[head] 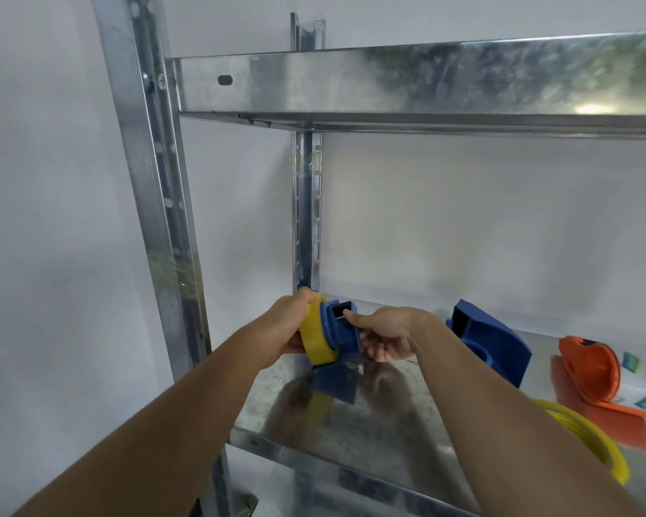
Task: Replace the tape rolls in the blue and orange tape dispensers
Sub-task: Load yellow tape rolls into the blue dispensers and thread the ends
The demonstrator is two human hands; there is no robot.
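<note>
on the lower galvanized steel shelf [370, 416], at its left end just in front of the rear upright, i am seeing both hands working on one half of the blue tape dispenser [342, 332]. it is being held just above the shiny shelf surface, which is mirroring it. the left hand [286, 324] is curling its fingers around a yellowish translucent tape roll [316, 339] that is sitting on the dispenser's round blue hub. the right hand [383, 335] is gripping the blue body from the other side, thumb lying across the top near a small dark rectangular opening, fingers curled underneath. the roll is looking glossy and smooth, a thick ring with an amber tint. to the right, another blue shell piece [489, 345] is lying on the shelf, matte plastic with a curved back. further right, the orange dispenser [590, 371] is resting on its side, touching a white packet with green print [638, 382]. in front of it, a yellow ring [597, 445] is lying partly hidden behind my right forearm.
</note>
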